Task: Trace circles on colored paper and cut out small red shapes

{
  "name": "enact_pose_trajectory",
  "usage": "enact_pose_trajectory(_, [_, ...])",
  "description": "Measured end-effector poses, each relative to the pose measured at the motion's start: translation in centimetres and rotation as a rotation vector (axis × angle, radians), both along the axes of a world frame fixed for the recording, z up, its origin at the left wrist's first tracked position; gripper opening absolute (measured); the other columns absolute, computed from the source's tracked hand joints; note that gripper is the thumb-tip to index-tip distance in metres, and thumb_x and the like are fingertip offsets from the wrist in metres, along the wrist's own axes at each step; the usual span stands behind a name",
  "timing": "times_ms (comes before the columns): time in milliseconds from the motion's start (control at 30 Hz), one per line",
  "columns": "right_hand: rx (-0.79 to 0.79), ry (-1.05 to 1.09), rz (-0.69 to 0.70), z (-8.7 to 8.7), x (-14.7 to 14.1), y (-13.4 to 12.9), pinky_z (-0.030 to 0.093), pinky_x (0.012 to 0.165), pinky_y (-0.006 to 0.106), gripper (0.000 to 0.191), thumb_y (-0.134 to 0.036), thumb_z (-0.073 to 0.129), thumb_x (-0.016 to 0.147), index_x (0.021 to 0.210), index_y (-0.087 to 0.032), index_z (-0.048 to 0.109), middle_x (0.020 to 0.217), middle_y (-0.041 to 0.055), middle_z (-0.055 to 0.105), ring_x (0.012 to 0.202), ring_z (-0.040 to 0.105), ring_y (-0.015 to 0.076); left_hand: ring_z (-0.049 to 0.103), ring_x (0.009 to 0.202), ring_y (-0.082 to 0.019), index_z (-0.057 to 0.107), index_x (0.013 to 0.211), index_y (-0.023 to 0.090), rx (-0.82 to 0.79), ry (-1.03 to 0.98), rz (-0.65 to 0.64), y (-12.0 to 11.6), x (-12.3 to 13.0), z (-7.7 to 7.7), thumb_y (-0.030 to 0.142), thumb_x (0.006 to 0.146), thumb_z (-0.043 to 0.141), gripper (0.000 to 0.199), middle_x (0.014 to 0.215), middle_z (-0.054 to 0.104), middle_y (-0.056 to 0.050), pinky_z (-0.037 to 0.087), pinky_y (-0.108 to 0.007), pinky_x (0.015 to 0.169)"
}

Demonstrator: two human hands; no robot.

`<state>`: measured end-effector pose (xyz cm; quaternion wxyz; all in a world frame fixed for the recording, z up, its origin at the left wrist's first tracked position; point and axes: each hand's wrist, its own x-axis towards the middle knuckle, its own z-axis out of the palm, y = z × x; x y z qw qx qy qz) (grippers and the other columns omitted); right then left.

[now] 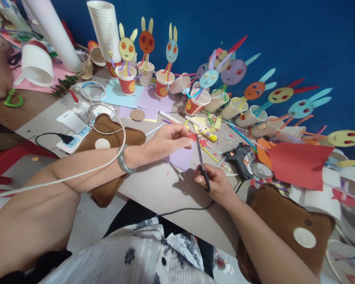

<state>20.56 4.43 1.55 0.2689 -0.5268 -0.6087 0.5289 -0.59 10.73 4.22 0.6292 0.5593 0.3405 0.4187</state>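
My left hand (168, 142), with a bangle on its wrist, pinches a small piece of red paper (193, 137) between thumb and fingertips. My right hand (219, 183) is closed around the black handles of a pair of scissors (200, 154). The blades point away from me and reach up beside the red piece; I cannot tell whether they touch it. Below the left fingertips lies a sheet of purple paper (182, 158). Just beyond the hands are a yellow glue stick (208, 134) and scattered paper scraps.
Paper cups with rabbit-faced figures (126, 81) line the blue wall. A black glue gun (239, 159) and red paper sheet (300, 161) lie to the right. Brown cushions (284, 221) flank me. A white cable (62, 179) crosses my left forearm near a power strip (77, 140).
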Motion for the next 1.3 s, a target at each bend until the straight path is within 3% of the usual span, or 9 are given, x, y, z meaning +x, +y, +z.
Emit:
enact_pose_trajectory(367, [0.027, -0.010, 0.001, 0.0, 0.0, 0.0, 0.033, 0.050, 0.025, 0.056, -0.069, 0.079, 0.062, 0.059, -0.019, 0.056, 0.051, -0.0034, 0.048, 0.051, 0.037, 0.0095, 0.051, 0.064, -0.007, 0.054, 0.069, 0.016, 0.027, 0.026, 0.029, 0.0, 0.0, -0.2, 0.021, 0.076, 0.065, 0.014, 0.067, 0.057, 0.002, 0.040, -0.023, 0.061])
enact_pose_trajectory(800, [0.064, -0.037, -0.026, 0.1, 0.1, 0.1, 0.033, 0.051, 0.026, 0.059, -0.075, 0.073, 0.065, 0.060, -0.019, 0.057, 0.053, -0.0024, 0.048, 0.053, 0.039, 0.0108, 0.056, 0.069, -0.008, 0.057, 0.073, 0.015, -0.034, -0.039, 0.035, 0.1, 0.1, -0.1, 0.017, 0.076, 0.064, 0.008, 0.069, 0.062, 0.002, 0.045, -0.022, 0.067])
enact_pose_trajectory(933, [0.143, -0.006, -0.110, -0.5, 0.5, 0.0, 0.033, 0.052, 0.028, 0.058, -0.076, 0.066, 0.073, 0.062, -0.020, 0.057, 0.055, -0.0014, 0.049, 0.053, 0.039, 0.0118, 0.058, 0.069, -0.008, 0.060, 0.072, 0.014, -0.092, -0.028, -0.029, 0.0, 0.1, 0.0, 0.019, 0.079, 0.063, 0.009, 0.071, 0.066, 0.000, 0.047, -0.024, 0.072])
enact_pose_trajectory(1067, [0.189, 0.048, -0.203, -1.5, 0.9, 0.0, 0.036, 0.057, 0.029, 0.044, -0.063, 0.065, 0.082, 0.070, -0.020, 0.062, 0.064, 0.0010, 0.056, 0.058, 0.044, 0.0138, 0.061, 0.069, -0.008, 0.059, 0.068, 0.014, -0.167, -0.018, -0.102, -0.2, 0.4, -0.4, 0.018, 0.080, 0.064, 0.014, 0.068, 0.066, -0.001, 0.049, -0.025, 0.074])
enact_pose_trajectory(1300, [0.152, 0.151, -0.286, -2.5, 0.7, 0.1, 0.041, 0.060, 0.029, 0.033, -0.054, 0.076, 0.077, 0.083, -0.021, 0.072, 0.074, 0.0020, 0.062, 0.065, 0.050, 0.0153, 0.059, 0.061, -0.007, 0.062, 0.068, 0.012, -0.259, 0.123, -0.245, -1.1, 1.4, -1.4, 0.018, 0.079, 0.067, 0.014, 0.068, 0.068, -0.003, 0.045, -0.020, 0.060])
